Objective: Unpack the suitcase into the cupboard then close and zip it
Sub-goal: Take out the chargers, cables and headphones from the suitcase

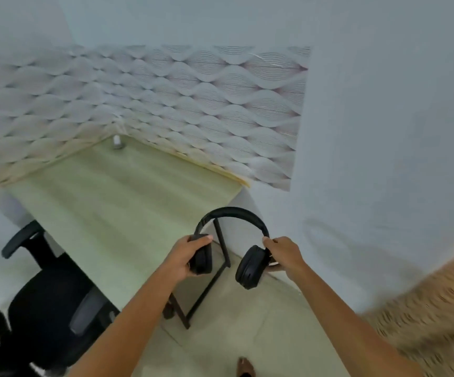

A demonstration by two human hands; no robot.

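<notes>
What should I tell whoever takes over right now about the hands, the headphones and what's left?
Left hand: shut on the left ear cup of the black over-ear headphones.
Right hand: fingers gripping the right cup.
The headphones are held in the air above the floor, beside the pale wooden desk.
Suitcase and cupboard: out of view.
Done: the headphones are in hand.
Left: stow them in the cupboard, finish unpacking, close and zip the suitcase.

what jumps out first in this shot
The black headphones at centre, held in mid-air, left hand on one earcup and right hand on the other. Behind them a pale desk meets wavy-patterned wallpaper; a black office chair sits lower left.
</notes>
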